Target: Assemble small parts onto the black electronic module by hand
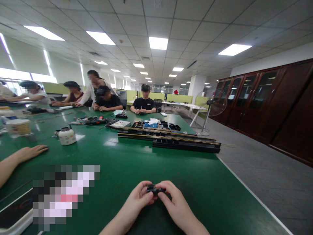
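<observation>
Just above the green table, near its front edge, my two hands meet around a small black part (155,190). Its exact kind is too small to make out. My left hand (140,196) is closed on its left side, thumb in front and fingers behind. From the right, my right hand (173,198) pinches the other end between thumb and fingers. The fingers cover much of the part.
Long black rails (187,146) with thin brass-coloured rods lie across the green table (117,166). A white jar (67,136) stands left of them. Another person's hand (30,152) rests at the left, near a blurred-out device. Several people sit farther back.
</observation>
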A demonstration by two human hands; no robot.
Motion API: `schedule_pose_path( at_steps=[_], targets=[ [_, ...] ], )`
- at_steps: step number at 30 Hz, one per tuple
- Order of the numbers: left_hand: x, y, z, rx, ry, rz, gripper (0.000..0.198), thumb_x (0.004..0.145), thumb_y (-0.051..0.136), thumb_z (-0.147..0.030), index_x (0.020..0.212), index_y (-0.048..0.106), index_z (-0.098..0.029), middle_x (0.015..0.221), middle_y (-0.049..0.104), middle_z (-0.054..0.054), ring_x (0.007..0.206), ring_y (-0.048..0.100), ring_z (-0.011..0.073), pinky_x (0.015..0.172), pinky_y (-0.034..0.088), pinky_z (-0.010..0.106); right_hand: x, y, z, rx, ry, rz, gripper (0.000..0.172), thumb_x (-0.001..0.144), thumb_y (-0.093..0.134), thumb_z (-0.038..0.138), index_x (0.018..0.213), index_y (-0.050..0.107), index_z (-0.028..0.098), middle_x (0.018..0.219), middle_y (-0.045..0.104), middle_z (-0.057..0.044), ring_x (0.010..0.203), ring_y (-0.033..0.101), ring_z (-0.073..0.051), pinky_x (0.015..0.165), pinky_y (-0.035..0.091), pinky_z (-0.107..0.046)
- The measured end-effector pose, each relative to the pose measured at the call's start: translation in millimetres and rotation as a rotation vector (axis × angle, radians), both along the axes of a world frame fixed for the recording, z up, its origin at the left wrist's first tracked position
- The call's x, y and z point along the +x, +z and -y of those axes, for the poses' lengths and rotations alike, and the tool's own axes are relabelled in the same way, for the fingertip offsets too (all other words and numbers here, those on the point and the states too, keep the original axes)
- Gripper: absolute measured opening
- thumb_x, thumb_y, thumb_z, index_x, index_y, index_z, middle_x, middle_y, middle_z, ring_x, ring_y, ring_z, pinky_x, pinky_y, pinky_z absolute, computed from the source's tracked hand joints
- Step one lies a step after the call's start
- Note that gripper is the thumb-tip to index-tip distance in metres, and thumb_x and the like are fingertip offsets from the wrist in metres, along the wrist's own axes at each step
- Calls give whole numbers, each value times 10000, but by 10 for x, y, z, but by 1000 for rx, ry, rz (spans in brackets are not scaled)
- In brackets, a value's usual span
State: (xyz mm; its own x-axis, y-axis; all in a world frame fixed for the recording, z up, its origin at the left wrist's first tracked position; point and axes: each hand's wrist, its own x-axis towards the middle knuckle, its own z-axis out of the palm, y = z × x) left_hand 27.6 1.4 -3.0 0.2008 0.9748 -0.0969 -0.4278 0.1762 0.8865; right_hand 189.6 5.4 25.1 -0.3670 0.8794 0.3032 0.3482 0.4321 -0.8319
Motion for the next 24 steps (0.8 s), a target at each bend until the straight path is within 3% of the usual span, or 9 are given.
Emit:
schedule_pose_path(
  at_steps=[5,12,18,24],
  targets=[
    [0,-40,-25,7,26,24,431,580,750,-309,916,508,-190,809,670,51,690,624,160,637,442,263,14,-85,-37,-92,-73,-37,337,764,541,266,1100,527,246,1107,588,-46,1004,546,-199,851,432,-339],
    [2,-60,-43,-1,56,43,447,571,749,-332,934,529,-193,769,662,35,652,631,162,603,436,258,6,-122,-64,-236,-57,-131,367,774,533,332,1116,513,201,1035,637,-63,968,582,-200,849,439,-344],
    [4,-74,-44,-24,66,28,448,585,736,-337,958,536,-189,787,660,46,670,641,178,629,446,281,-1,-105,-63,-250,-83,-133,369,763,537,419,1044,569,181,960,661,-65,892,609,-202,811,458,-331],
    [3,-75,-41,4,54,25,397,583,742,-321,899,538,-194,832,661,48,719,634,178,645,448,273,4,-115,-63,-257,-75,-182,376,750,564,397,1057,559,178,962,658,-66,881,612,-196,803,465,-322]
  ],
)
